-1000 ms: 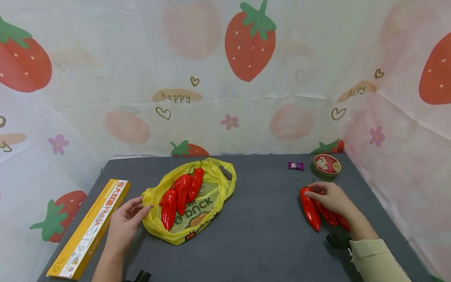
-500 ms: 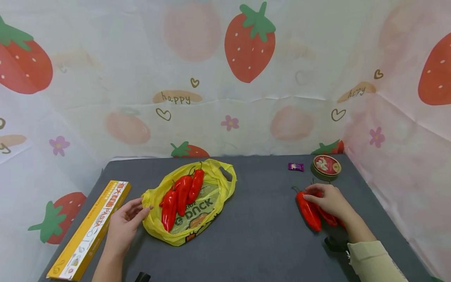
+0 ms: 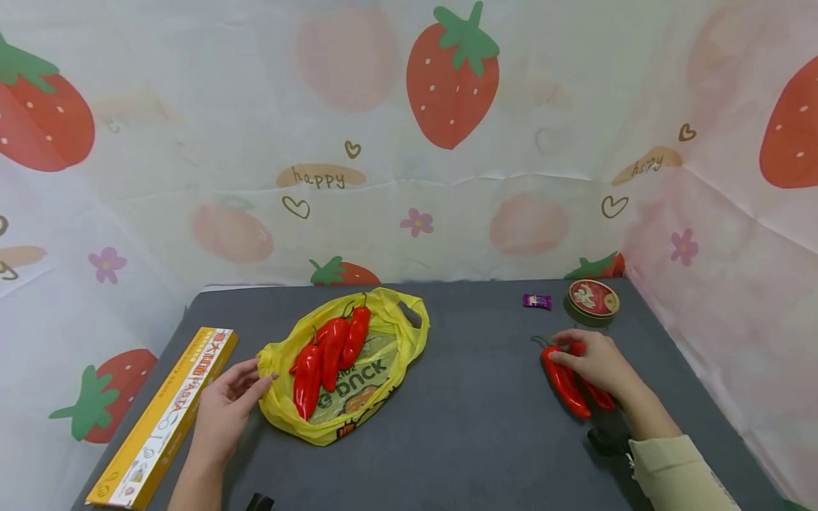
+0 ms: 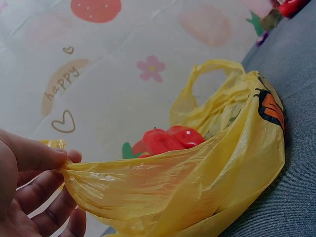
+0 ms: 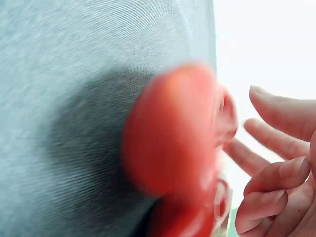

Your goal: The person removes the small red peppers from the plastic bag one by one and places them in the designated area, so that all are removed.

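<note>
My left hand (image 3: 225,404) pinches the left rim of a yellow plastic bag (image 4: 148,190) between thumb and fingers, pulling that edge taut. Inside the wide bag mouth lie several glossy red chili peppers (image 3: 332,351) with thin stems. At the right of the table, my right hand (image 3: 597,360) reaches over more red chili peppers (image 3: 565,383). Its thumb stands apart from the pepper (image 5: 170,133) in the right wrist view, while fingertips reach right behind it. Part of a second pepper (image 3: 601,396) is hidden under this hand.
A yellow pasta box (image 3: 162,419) lies along the left table edge. Behind the right hand stand a round red-lidded tin (image 3: 591,301) and a small purple packet (image 3: 537,301). A strawberry-printed cloth (image 3: 409,142) hangs behind the table.
The peppers at the right have shifted leftward and closer together; the front one has turned. My right hand has moved slightly left. The left hand and the bag stay put.
</note>
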A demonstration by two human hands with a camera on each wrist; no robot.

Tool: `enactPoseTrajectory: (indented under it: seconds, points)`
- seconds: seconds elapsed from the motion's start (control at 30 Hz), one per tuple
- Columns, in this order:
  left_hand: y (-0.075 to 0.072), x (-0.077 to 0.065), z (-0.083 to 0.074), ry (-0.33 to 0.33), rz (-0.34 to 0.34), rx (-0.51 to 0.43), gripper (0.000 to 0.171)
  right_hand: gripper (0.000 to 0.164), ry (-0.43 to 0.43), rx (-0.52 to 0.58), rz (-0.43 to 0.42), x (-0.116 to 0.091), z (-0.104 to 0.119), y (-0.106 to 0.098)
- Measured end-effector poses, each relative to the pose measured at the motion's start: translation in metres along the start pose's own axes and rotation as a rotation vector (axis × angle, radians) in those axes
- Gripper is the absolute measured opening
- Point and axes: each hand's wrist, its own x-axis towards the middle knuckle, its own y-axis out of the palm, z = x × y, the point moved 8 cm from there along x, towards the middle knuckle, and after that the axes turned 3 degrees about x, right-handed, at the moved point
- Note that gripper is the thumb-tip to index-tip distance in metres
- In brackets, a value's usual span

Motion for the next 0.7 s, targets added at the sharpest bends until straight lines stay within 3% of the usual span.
enactPoseTrajectory:
  seconds: [0.27,0.5,0.7]
  points:
    - [0.000,0.000,0.000,0.005,0.007,-0.016,0.044,0.044,-0.028,0.062,-0.015,0.004,0.023,-0.004]
    - [-0.001,0.000,0.002,-0.010,0.000,0.007,0.045,0.038,-0.116,0.160,0.007,0.016,0.058,0.004]
    - [0.000,0.001,-0.001,-0.009,0.006,-0.018,0.045,0.037,-0.134,0.225,0.023,0.027,0.079,0.014]
